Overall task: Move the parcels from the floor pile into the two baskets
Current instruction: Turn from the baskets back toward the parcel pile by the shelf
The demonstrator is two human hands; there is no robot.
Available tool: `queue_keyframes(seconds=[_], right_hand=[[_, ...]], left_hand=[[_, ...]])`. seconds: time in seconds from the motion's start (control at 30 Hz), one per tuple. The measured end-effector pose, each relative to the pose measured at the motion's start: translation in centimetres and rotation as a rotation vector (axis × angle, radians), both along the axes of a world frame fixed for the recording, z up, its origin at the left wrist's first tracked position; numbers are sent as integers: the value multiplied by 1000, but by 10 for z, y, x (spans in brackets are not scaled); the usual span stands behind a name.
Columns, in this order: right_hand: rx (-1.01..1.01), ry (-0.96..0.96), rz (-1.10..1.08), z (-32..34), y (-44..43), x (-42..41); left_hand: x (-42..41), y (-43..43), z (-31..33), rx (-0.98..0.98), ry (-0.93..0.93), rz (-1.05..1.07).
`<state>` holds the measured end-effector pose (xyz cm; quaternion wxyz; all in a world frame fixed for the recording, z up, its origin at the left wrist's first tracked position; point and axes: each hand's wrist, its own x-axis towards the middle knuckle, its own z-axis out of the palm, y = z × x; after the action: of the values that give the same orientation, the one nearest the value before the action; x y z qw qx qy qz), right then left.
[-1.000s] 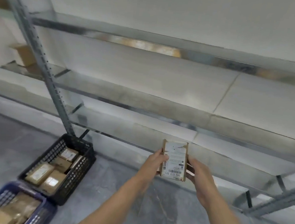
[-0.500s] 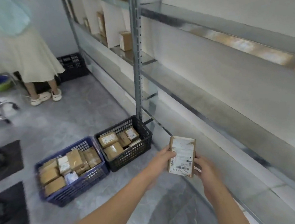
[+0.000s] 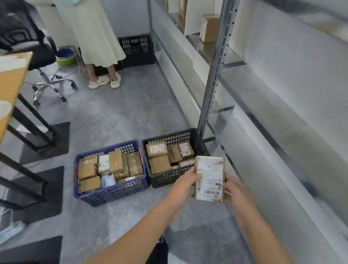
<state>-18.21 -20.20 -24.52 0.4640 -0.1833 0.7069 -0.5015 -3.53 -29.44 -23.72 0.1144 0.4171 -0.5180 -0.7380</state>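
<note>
The metal rack (image 3: 213, 71) stands right behind the black basket (image 3: 163, 179), and the blue basket (image 3: 105, 197) sits just beside it on the left. Both are pretty packed with brown parcels, so I'd guess most of the job's done. The floor pile isn't in shot though, so no idea what's left. One labelled parcel (image 3: 210, 179) is in the air just right of the black basket's near corner, not dropped in yet. The left hand (image 3: 184, 183) grips its left edge and the right hand (image 3: 235, 193) grips its right edge, with the label facing the camera.

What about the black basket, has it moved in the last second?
No. The black basket still sits at the foot of the shelf post, as in both earlier pictures; only the view has swung left.
</note>
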Motion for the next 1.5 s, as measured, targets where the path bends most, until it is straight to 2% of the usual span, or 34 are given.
queue_keyframes(seconds=[0.43, 0.77, 1.1, 1.27, 1.5], right_hand=[[165, -54, 43, -58, -229, -38], [281, -97, 129, -116, -347, -81], [404, -138, 233, -259, -447, -165], [462, -173, 272, -345, -489, -192], [514, -200, 280, -472, -528, -204]], left_hand=[[-37, -211, -92, 154, -63, 179], [-76, -313, -149, 282, -153, 255], [-161, -396, -255, 379, -268, 348], [-192, -433, -333, 418, -389, 411], [-210, -464, -454, 457, -500, 351]])
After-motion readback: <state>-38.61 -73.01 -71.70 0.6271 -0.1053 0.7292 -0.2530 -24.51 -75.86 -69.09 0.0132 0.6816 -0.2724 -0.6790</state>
